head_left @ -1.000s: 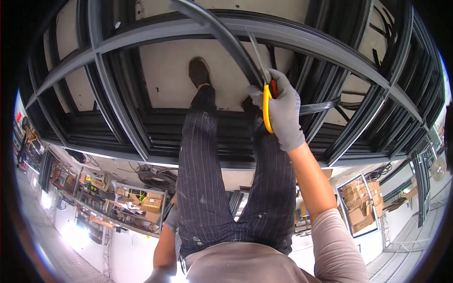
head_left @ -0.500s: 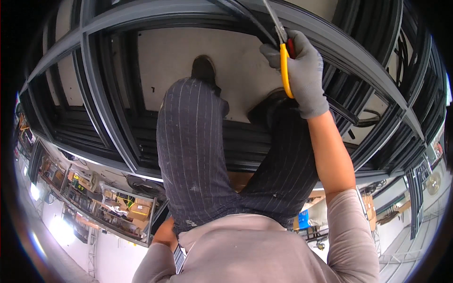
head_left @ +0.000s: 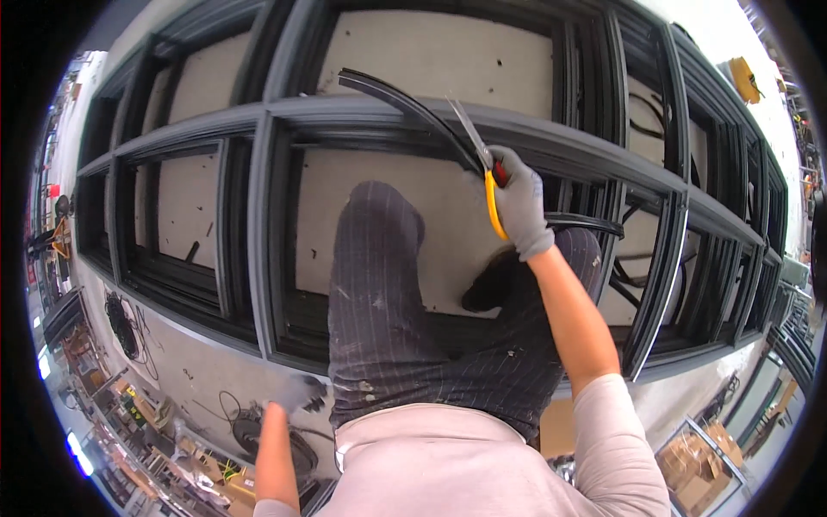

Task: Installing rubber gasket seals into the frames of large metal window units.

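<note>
My right hand [head_left: 521, 202], in a grey glove, is closed around a pair of scissors [head_left: 493, 194]. One handle is yellow; a bit of red shows under the fingers, and the narrow metal blades point up and away, slightly parted. A long black flexible strip [head_left: 405, 102] runs up to the same hand, its free end curving off to the far left. Another stretch of black strip shows right of the wrist; whether both are one piece is hidden. My left hand [head_left: 297, 394], smeared by motion, hangs low beside my left hip, its fingers unclear.
Dark grey metal frames [head_left: 265, 215] with crossbars surround my legs, stacked in layers over a pale floor. Black strips lie within the openings at right. A fan-like round object [head_left: 280, 448], a coiled cable [head_left: 127, 327], cluttered shelves and cardboard boxes [head_left: 698, 461] stand behind me.
The view has shifted, showing more of the frames. My left hand has come into sight from beside my hip. The strip's far end now shows; my right hand still holds the scissors.
</note>
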Motion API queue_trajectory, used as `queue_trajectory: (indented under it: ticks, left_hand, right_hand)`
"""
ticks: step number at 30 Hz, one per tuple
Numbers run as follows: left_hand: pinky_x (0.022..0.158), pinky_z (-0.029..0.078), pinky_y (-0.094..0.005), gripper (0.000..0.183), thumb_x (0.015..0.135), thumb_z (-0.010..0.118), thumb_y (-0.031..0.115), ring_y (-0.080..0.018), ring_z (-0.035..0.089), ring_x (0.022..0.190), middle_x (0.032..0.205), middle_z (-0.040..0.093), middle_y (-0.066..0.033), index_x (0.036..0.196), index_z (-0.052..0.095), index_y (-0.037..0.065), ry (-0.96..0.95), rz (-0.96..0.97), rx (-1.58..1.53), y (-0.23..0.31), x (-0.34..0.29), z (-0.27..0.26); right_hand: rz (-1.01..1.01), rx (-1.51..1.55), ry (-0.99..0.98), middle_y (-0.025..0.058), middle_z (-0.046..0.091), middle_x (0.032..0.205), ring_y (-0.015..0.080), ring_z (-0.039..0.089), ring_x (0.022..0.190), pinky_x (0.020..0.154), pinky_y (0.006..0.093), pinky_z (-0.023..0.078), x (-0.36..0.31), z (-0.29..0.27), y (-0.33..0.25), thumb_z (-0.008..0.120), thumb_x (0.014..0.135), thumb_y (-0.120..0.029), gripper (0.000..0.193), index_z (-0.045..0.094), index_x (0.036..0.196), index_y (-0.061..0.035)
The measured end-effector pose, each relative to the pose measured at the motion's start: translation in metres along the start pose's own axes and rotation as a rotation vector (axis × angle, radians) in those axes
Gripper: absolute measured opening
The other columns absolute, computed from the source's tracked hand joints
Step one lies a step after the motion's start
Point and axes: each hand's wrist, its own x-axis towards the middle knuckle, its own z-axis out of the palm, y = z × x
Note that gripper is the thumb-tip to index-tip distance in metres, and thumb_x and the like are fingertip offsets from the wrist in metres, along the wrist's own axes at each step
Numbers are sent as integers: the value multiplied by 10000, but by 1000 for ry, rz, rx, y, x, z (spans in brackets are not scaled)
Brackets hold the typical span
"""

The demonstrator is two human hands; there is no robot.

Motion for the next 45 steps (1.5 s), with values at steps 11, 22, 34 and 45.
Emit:
queue_trajectory:
  ticks: [11,22,34,45]
  left_hand:
    - [995,458,-351,560,992,519,398,-247,593,1131,1224,601,-159,1362,448,-17,397,1552,-734,264,-177,-14]
    - [548,391,-221,306,985,566,294,-79,475,574,693,557,-1,1100,604,13,-1,1451,-773,255,-187,32]
    - [506,294,-196,292,1016,489,287,-22,308,526,672,344,79,1115,537,16,124,1810,-1026,183,-252,-30]
    - [726,444,-280,206,963,507,99,-164,487,741,782,491,-29,1108,597,-17,1090,1803,-1202,-225,-276,-432]
  right_hand:
    - [452,1150,-442,35,601,722,106,589,610,577,250,478,-122,17,-182,657,870,-64,208,570,1048,-2]
    - [510,1181,-358,93,632,1118,123,590,978,880,253,485,-192,-2,-126,676,888,-43,474,472,1316,-23]
    - [176,726,-308,71,662,1027,126,614,888,798,259,498,-180,-7,-103,763,823,-100,509,526,1271,-47]
    - [-130,113,-39,173,629,783,339,611,754,691,404,478,-176,23,-73,759,739,-131,337,624,1038,-53]
